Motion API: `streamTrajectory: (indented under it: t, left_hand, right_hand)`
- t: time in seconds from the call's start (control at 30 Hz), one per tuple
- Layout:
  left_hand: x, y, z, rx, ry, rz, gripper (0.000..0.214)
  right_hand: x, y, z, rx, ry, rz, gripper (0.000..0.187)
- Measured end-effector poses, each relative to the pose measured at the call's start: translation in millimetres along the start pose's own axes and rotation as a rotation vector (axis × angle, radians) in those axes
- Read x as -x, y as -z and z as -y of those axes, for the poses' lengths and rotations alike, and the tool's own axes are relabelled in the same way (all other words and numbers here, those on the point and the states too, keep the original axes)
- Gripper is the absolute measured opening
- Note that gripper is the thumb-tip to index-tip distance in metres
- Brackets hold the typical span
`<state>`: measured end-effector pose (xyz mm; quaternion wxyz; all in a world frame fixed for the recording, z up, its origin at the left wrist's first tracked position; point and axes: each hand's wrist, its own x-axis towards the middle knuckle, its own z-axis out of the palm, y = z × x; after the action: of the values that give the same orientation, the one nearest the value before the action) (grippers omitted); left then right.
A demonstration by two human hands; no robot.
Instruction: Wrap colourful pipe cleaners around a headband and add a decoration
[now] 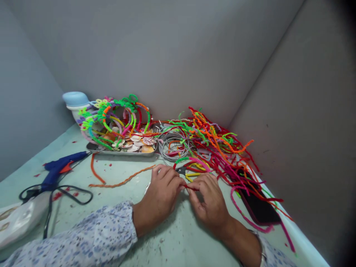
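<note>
Left hand (161, 194) and right hand (210, 202) meet just below the centre of the frame, fingers curled, thumbs and fingertips pinching a short red fuzzy strand (191, 188) between them. Just beyond them lie pliers (182, 170), partly hidden by fuzzy strands. An orange twisted strand (125, 182) runs from the left up to the left hand; whether they touch, I cannot tell. At centre left, a shallow metal tray (130, 153) holds shells (136, 142), with colourful fuzzy hoops (121, 115) piled over it and a blue-lidded white container (75, 99) behind. Coiled silver wire (174, 145) sits between the tray and a tangled heap of bright strands (219, 139), which spills across a dark phone (260, 207) at right. A blue glue gun (57, 168) and a clear plastic bag (23, 218) lie at left. Pale green covering (164, 241), flecked with red bits and dark marks, spreads beneath; plain grey walls (167, 55) enclose it.
</note>
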<state>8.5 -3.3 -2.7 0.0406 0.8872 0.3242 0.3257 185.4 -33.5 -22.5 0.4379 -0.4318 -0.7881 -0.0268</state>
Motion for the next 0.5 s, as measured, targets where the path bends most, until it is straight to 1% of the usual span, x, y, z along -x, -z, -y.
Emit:
streamTrajectory:
  t: [0.23,0.5]
  left_hand:
    - [0.3,0.4,1.1,-0.041,-0.017,0.025,0.014]
    - [-1.6,2.0,-0.8,-0.066,-0.007,0.117,0.018]
  right_hand:
    - [0.2,-0.6,-0.6,0.014,0.007,-0.011,0.012]
    - [0.2,0.2,-0.8,0.024,0.024,0.017,0.011]
